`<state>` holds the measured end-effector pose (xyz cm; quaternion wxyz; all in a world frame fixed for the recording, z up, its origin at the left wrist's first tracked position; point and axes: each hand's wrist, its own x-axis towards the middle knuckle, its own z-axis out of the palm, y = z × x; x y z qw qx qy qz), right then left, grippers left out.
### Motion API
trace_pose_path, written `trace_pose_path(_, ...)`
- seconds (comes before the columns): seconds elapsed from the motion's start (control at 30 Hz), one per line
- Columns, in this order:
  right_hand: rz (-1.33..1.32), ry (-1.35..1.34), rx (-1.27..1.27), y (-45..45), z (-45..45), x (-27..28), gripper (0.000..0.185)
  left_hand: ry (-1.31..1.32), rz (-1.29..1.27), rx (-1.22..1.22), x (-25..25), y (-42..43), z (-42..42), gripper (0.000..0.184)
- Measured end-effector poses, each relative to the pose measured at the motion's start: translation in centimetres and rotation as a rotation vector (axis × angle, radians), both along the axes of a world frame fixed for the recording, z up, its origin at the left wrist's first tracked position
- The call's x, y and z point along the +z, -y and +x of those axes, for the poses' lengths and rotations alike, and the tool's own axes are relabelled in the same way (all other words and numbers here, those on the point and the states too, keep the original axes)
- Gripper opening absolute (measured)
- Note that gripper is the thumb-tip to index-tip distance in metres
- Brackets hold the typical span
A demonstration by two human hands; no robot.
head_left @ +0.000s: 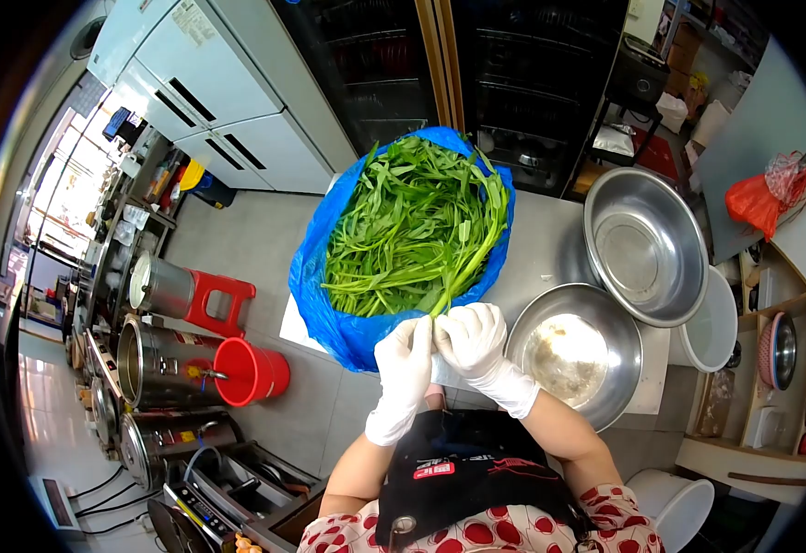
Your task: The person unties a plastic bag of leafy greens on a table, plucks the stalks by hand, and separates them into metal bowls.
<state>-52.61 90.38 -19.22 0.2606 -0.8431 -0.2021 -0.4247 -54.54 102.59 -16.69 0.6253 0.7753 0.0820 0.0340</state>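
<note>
A blue plastic bag (pixel 315 276) stands wide, filled with long-stemmed leafy greens that look like water spinach (pixel 412 221). At the bag's near rim, my left hand (pixel 404 364), in a white glove, has its fingers pinched at the end of a pale green stem. Beside it, almost touching, my gloved right hand (pixel 475 346) closes round the same stems, which run up into the heap. The fingertips partly cover the stem ends. To the right of my right hand lies a wide steel basin (pixel 523 346) with wet-looking specks on its bottom.
A second steel basin (pixel 688 304) leans over the first one and a white bucket (pixel 711 323). On the left are a red bucket (pixel 260 373), a red stool (pixel 209 300) and steel pots (pixel 158 364). A fridge (pixel 228 101) and dark glass-door cabinets (pixel 532 83) stand beyond.
</note>
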Motion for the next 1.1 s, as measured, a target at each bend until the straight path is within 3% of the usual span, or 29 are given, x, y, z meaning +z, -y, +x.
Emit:
trace_pose_path(0.27,0.266,-0.142,-0.023,0.2,-1.0,-0.4,0.022,-0.055,-0.114,0.009,0.9,-0.6,1.3,0.028)
trace_pose_path(0.47,-0.218,-0.392,-0.02,1.2,-2.7,-6.6,0.009,-0.065,-0.152,-0.051,0.1,-3.0,2.5,0.034)
trace_pose_path(0.57,-0.546,-0.691,-0.134,0.5,-1.9,-9.3,0.007,-0.102,-0.171,-0.061,0.2,-3.2,2.6,0.035)
trace_pose_path(0.7,-0.564,-0.757,-0.17,0.8,-2.1,-7.4,0.01,-0.137,-0.203,-0.061,0.4,-3.9,2.6,0.034)
trace_pose_path(0.87,-0.006,-0.443,-0.03,2.0,-1.3,-0.3,0.007,-0.157,-0.233,-0.052,0.3,-4.3,2.4,0.031)
trace_pose_path(1.1,0.513,-0.548,-0.093,5.7,1.1,0.7,0.008,-0.083,-0.178,-0.031,0.8,-4.9,2.6,0.031)
